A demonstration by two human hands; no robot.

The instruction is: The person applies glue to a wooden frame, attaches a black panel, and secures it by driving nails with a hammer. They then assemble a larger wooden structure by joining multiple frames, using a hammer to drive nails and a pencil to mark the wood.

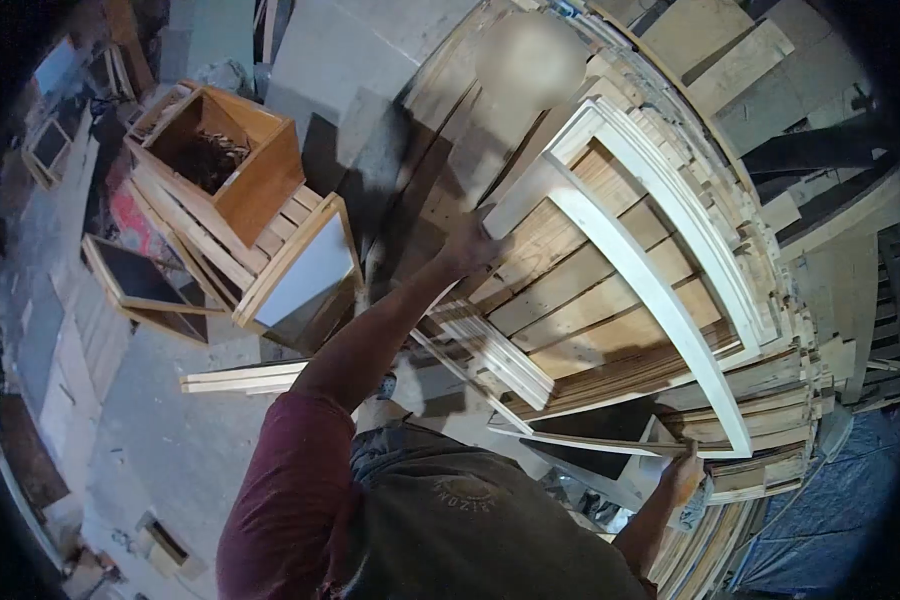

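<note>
A pale wooden rectangular frame (660,290) is held at a tilt between my two hands, above a stack of wooden pieces. My left hand (473,243) closes round its upper short side. At the lower short side, my right hand (680,472) grips the edge near the corner. Under the held frame lies another pale frame (715,235), resting on flat boards (580,285). Several narrow light strips (495,350) lie together between the stack and my body.
Left of me stands an open wooden box (260,190) with dark scraps inside, on slatted pieces. Near it are a framed white panel (310,270) and a dark-panelled frame (135,275). Stacked wood (800,370) curves along the right. A blue tarp (830,520) lies lower right.
</note>
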